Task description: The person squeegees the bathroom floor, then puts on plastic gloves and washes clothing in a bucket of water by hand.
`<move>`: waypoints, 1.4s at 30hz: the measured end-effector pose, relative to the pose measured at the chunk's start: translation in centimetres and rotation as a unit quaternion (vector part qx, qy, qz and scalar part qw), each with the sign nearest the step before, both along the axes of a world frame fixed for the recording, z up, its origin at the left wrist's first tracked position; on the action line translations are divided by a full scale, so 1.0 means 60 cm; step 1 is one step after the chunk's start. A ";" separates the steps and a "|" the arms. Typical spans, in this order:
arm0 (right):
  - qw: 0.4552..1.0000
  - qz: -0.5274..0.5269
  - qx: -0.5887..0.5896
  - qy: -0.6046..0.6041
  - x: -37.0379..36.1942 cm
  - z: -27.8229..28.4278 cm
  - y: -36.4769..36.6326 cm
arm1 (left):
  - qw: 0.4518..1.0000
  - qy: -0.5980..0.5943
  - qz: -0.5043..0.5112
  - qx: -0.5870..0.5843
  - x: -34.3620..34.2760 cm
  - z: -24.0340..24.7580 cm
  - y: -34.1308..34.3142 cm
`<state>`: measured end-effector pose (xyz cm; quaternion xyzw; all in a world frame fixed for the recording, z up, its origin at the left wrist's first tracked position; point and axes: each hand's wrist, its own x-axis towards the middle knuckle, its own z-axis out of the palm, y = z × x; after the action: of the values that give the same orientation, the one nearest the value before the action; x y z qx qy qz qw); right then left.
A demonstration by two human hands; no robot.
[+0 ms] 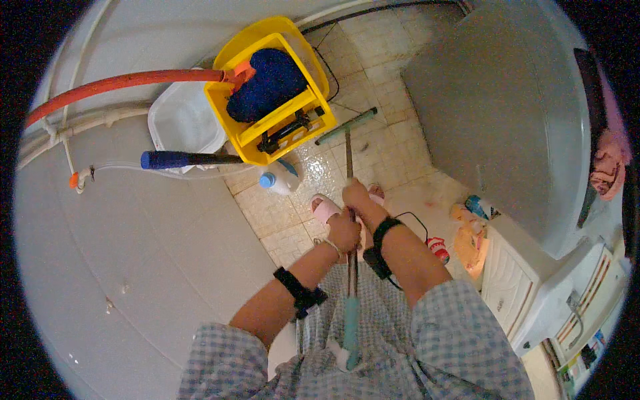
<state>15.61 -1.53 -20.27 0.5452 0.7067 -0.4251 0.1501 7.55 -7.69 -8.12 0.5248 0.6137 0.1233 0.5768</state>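
Note:
Both hands are closed around the pole of a floor squeegee (350, 155). My left hand (343, 231) grips it lower, closer to my body, while my right hand (358, 195) wraps it a little farther along. The squeegee's green blade (347, 127) lies on the wet tiled floor ahead of my feet. Its pale green grip end (351, 320) points back against my checked clothing. Left of the pole, a white bottle with a blue cap (283, 181) stands on the tiles.
A yellow mop bucket (312, 57) holds a dark blue mop head (270, 83) with an orange-red pole (133, 78). Beside it sits a white basin (187, 120). A blue-ended handle (177, 160) sticks out left. A large grey appliance (487, 113) and white washing machine (510, 280) line the right.

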 end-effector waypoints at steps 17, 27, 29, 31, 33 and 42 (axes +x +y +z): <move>0.963 -0.265 0.041 -0.035 0.086 -0.034 -0.010 | 0.988 0.081 -0.113 -0.072 0.069 0.049 0.060; 0.994 -0.100 0.024 -0.046 0.067 0.085 0.050 | 0.982 0.054 -0.031 -0.177 0.064 0.120 0.117; 0.973 -0.226 -0.039 -0.030 0.086 0.073 0.072 | 0.992 0.029 -0.046 -0.111 0.075 0.098 0.142; 0.935 -0.339 -0.101 -0.005 0.092 0.071 0.086 | 0.978 -0.042 -0.017 -0.205 0.082 0.072 0.143; 0.959 -0.270 -0.088 -0.011 0.096 0.094 0.074 | 0.978 0.042 -0.051 -0.197 0.093 0.057 0.106; 0.998 -0.034 -0.049 -0.021 0.108 0.046 0.096 | 0.993 0.052 -0.034 0.103 0.075 0.080 0.126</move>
<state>22.11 4.22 -17.51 0.5695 0.6630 -0.4524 0.1772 12.08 -0.14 -3.35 0.6078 0.6084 0.1387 0.4912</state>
